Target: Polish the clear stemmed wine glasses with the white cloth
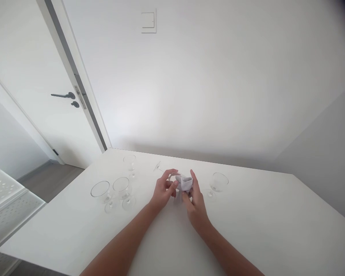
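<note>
My left hand (pixel 162 188) is closed around a clear stemmed glass (pixel 157 166), which lies tilted on its side in the grip. Its foot and thin stem stick out to the upper left; my fingers hide much of the bowl. A folded white cloth (pixel 186 183) is pinched in my right hand (pixel 194 201), pressed up against the bowl end of the glass. How far the cloth reaches inside the bowl, I cannot tell. Both hands are close together above the middle of the white table (pixel 166 245).
Upright stemmed glasses stand to the left: one near the edge (pixel 100 189), one beside it (pixel 121 184), and one farther back (pixel 129 163). Another glass (pixel 219 181) stands right of my hands. A perforated white shelf (pixel 11 203) adjoins the left side. Behind the table rises a wall (pixel 204 96).
</note>
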A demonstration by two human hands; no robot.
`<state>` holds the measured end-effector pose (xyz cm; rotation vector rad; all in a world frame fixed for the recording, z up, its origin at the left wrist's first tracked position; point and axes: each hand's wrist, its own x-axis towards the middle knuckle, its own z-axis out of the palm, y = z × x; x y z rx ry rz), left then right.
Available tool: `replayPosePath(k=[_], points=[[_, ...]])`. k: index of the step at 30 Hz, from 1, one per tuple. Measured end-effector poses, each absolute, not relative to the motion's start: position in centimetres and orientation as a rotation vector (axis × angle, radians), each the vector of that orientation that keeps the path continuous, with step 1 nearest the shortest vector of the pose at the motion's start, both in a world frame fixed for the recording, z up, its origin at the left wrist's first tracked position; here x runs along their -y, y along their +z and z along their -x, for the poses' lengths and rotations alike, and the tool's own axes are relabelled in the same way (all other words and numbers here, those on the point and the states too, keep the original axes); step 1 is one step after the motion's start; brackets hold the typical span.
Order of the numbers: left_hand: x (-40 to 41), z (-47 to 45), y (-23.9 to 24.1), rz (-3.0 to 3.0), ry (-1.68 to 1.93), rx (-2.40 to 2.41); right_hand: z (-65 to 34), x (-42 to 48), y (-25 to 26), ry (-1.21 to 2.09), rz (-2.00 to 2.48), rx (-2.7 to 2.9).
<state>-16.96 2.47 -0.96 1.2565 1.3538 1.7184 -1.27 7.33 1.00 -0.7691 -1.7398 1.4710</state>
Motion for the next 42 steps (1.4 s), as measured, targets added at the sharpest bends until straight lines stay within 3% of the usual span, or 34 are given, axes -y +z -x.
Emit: replayPosePath(k=[8,10,16,19,24,30,37,42], points=[[-1.8,16.7,-0.2,-1.289,1.695,-1.166,1.1,-7.6,1.4,1.952,0.463,1.603],[-1.8,16.6,0.1,-1.238,1.745,-1.188,1.1,-7.6,1.2,1.894,0.453,1.606],[-1.9,16.8,-0.2,-1.262,1.726,-1.212,1.4,-7.5,0.0,1.308,0.582,1.915],[-1.9,16.9,-0.6,-1.34,1.663,-1.205,1.4,-7.1,0.7,1.451,0.733,1.797],[-2.1,17.2,-0.8,-1.291,1.769,-1.169,1.0,-7.7,2.0,1.846,0.598,1.506],[-2.3,17.3,-0.8,-1.298,1.77,-1.272,1.3,-8.0,1.6,1.654,0.771,1.686],[-2.9,17.2,-0.8,-1.198,1.78,-1.181,0.8,-8.7,1.5,1.611,0.488,1.663],[-3.1,17.1,-0.9,-1.231,1.681,-1.071,1.0,-8.0,0.8,1.257,0.493,2.033]])
